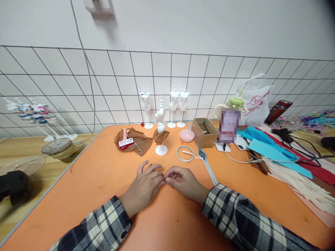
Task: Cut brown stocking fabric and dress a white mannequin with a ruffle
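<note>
My left hand (pixel 146 186) and my right hand (pixel 184 181) meet low over the orange tabletop (pixel 167 223), thumbs and fingertips pinched together. Whatever lies between the fingertips is too small or hidden to make out. Just beyond them stands a small white dress-form mannequin (pixel 161 118) with brown fabric (pixel 161 137) wrapped around its lower part. To its left, a crumpled brown cloth (pixel 142 138) bears a red-and-white box (pixel 126 143) and scissor-like metal clamps (pixel 140 146). A coiled white-grey ring (pixel 185 158) lies beyond my right hand.
A pink bowl (pixel 187 135), a cardboard box (pixel 205 134) and a phone (pixel 229 126) on a stand sit behind. More white mannequins (pixel 148 106) line the tiled wall. Fabric strips (pixel 278 153) and cables crowd the right; a lidded tin (pixel 59 150) stands left.
</note>
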A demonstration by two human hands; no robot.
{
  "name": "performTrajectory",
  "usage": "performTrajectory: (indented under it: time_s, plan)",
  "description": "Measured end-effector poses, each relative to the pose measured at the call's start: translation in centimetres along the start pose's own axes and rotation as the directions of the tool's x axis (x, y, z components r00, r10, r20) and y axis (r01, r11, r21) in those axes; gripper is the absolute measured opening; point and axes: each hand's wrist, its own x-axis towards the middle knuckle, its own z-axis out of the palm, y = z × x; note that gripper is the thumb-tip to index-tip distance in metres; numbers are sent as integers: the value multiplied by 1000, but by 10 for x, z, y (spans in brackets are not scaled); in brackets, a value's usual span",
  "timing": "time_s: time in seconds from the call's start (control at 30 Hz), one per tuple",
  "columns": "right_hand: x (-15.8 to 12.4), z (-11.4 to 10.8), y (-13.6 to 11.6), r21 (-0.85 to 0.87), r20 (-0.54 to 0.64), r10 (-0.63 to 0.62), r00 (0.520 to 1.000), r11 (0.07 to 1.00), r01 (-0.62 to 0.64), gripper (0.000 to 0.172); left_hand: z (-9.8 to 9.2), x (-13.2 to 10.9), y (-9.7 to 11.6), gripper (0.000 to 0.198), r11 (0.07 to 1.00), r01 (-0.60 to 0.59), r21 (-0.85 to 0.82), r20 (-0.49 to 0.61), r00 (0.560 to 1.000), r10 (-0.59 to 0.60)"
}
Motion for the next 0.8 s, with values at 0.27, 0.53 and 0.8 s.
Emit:
performTrajectory:
  time_s: [0.27,0.53,0.8]
  plan:
    - [64,48,-25,-537,67,-273,960,801,265,24,-29,-44,-77,27,947,275,-168,-434,842,-321]
    - [159,97,-19,-816,-12,-44,999,578,16,24,-17,-44,-119,36,927,367,-78,-329,868,-372]
    - [160,90,-9,-842,-44,55,998,535,-67,28,5,-16,-119,37,966,255,39,-136,959,-247]
